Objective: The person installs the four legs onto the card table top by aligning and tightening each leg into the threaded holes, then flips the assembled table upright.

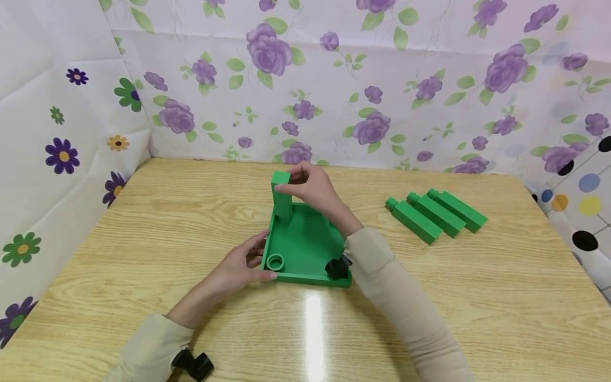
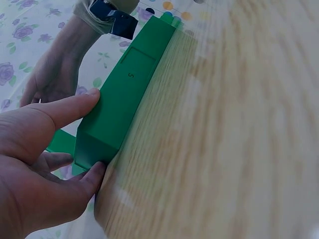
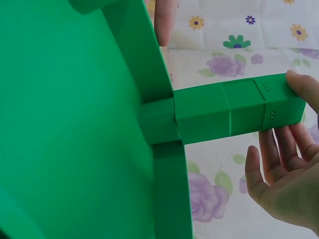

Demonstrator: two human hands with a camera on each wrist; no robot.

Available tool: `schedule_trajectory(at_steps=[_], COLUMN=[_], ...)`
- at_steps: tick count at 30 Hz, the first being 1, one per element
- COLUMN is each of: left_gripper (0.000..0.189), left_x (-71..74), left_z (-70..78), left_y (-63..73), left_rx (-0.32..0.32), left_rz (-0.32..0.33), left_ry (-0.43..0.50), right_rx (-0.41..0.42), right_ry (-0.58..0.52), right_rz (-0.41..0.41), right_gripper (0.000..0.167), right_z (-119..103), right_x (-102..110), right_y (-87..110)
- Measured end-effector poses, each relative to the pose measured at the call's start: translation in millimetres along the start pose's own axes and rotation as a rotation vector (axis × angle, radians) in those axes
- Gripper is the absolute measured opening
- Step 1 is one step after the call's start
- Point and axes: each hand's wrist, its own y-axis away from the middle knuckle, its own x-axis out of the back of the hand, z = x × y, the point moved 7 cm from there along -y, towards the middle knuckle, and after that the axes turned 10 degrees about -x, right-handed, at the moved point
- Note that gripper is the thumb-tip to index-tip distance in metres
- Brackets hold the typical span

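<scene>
A shallow green square tray [image 1: 305, 241] with raised walls lies on the table, with a round ring socket [image 1: 275, 262] in its near left corner. My left hand [image 1: 238, 270] grips that corner, thumb on the near wall and fingers along the left side. In the left wrist view the thumb presses the wall of the tray [image 2: 124, 89]. At the far left corner a green square post [image 1: 282, 193] stands upright, its lower end at a corner socket. My right hand [image 1: 312, 188] holds the post's upper end between thumb and fingers. The right wrist view shows the post [image 3: 239, 107] meeting the tray corner.
Three loose green posts [image 1: 414, 220] with round knobbed ends lie side by side on the wooden table [image 1: 191, 212], right of the tray. Flowered sheets [image 1: 334, 79] hang behind and at the sides. Black wrist cameras [image 1: 193, 365] sit on both sleeves.
</scene>
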Motion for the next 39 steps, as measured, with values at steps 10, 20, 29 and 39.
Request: schedule_trajectory(at_steps=[10,20,29,39], left_gripper=[0.093,0.092,0.092,0.092], left_x=[-0.3,-0.6,-1.7,-1.1], left_z=[0.8,2.8,3.8,2.9], left_y=[-0.1,1.2,0.7,0.2], left_rx=[-0.001,-0.011,-0.022,-0.021], left_rz=[-0.003,-0.016,-0.016,-0.011], left_ry=[-0.009,0.009,0.007,0.011], right_rx=[-0.010,-0.023,0.017,0.041], right_ry=[-0.005,0.064,0.047,-0.164], right_rz=[0.005,-0.018,-0.160,-0.483], right_gripper=[0.037,0.047,0.057,0.062], right_z=[0.5,-3.3,-4.9,-1.8], right_x=[0.8,-1.2,-3.6,1.8], right_y=[0.6,1.5,2.1,-5.9])
